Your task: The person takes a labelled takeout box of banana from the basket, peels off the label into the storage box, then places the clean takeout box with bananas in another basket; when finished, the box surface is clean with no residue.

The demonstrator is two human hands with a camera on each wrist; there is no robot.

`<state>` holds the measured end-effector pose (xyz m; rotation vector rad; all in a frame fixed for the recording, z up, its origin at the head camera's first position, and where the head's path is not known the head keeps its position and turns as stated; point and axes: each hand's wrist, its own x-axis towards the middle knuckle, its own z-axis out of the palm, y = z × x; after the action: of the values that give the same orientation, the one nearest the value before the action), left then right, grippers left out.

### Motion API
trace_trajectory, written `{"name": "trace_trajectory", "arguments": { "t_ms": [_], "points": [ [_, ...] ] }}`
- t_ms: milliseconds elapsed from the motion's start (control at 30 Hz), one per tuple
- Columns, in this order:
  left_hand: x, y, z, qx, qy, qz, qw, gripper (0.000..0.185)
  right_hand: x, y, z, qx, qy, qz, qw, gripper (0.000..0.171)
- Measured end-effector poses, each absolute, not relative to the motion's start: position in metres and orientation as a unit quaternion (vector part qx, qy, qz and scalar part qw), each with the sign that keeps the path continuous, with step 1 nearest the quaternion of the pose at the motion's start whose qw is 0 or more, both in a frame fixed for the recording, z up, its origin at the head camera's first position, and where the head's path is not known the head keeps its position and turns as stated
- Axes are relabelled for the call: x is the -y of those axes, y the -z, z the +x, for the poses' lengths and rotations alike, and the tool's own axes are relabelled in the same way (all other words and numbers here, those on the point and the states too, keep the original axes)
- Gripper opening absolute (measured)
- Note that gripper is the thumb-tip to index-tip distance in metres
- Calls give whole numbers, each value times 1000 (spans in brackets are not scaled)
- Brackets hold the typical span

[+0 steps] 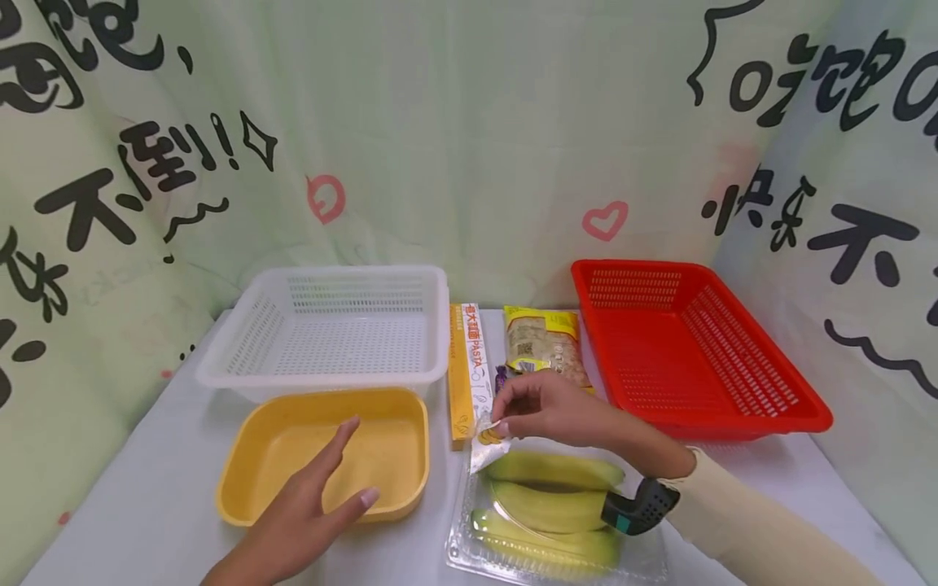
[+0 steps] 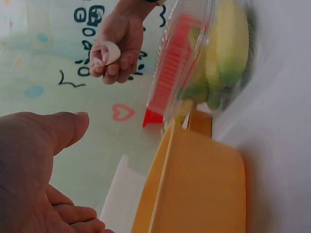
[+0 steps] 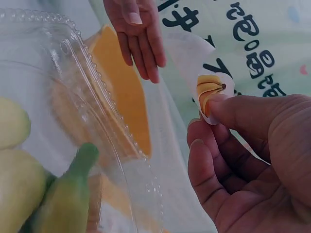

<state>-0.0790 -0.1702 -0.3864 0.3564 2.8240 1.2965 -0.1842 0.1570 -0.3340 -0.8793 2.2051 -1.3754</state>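
Left hand (image 1: pixel 300 505) fingers relaxed over yellow tub (image 1: pixel 249 480), right hand (image 1: pixel 557 411) pinching banana-tray label (image 1: pixel 489 435)

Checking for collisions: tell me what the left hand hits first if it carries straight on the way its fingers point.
Probably the yellow tub: the left hand hovers open over its near rim, fingers aimed across its hollow towards the white basket. Height above the tub is unclear, so it might pass over and reach the basket instead.
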Motion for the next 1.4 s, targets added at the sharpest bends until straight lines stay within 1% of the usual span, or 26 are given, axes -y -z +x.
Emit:
{"name": "trace_trajectory", "arguments": {
  "t_ms": [167,300,500,767,967,1200,1400],
  "points": [
    [198,386,-83,-917,-389,90,-2,87,-135,339,-191,-774,492,-330,225,6],
    [219,388,-84,-925,-373,72,-2,95,-120,341,-197,-781,485,-327,221,5],
    [242,391,-84,-930,-357,81,-25,101,-102,346,-204,-785,481,-323,217,4],
    [260,396,-89,-940,-329,86,-14,110,-82,354,-204,-769,497,-338,220,5],
    [276,409,-93,-942,-320,92,-31,114,-59,363,-210,-764,494,-344,231,5],
    [275,415,-96,-938,-325,108,-46,117,-40,371,-210,-769,487,-338,240,6],
    [279,423,-93,-942,-325,82,-25,121,-36,373,-206,-772,488,-329,241,4]
  ]
}}
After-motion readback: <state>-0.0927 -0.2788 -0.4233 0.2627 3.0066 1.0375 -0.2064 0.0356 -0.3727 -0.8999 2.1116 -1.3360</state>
